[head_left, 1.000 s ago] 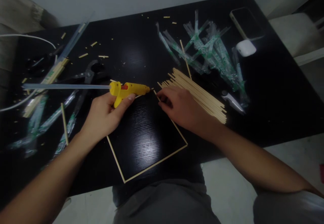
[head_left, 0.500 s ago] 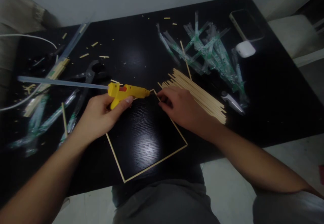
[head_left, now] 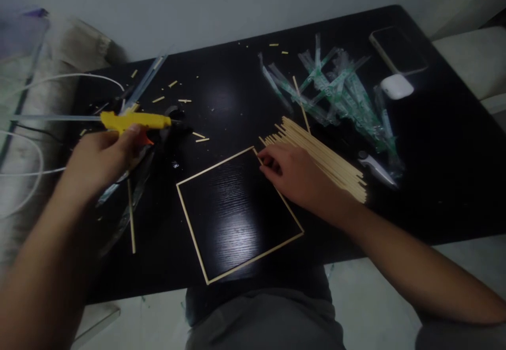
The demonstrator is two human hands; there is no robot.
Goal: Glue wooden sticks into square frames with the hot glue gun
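Holding glue gun (head_left: 138, 121), wrapper print (head_left: 350, 99) illegible

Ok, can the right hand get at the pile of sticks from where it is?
Most likely yes: the right hand is right beside the pile of sticks and nothing visible blocks the way, though its fingertips are at the stick frame.

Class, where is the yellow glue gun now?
In the head view, the yellow glue gun is at left, in the left grip, left of the square stick frame.
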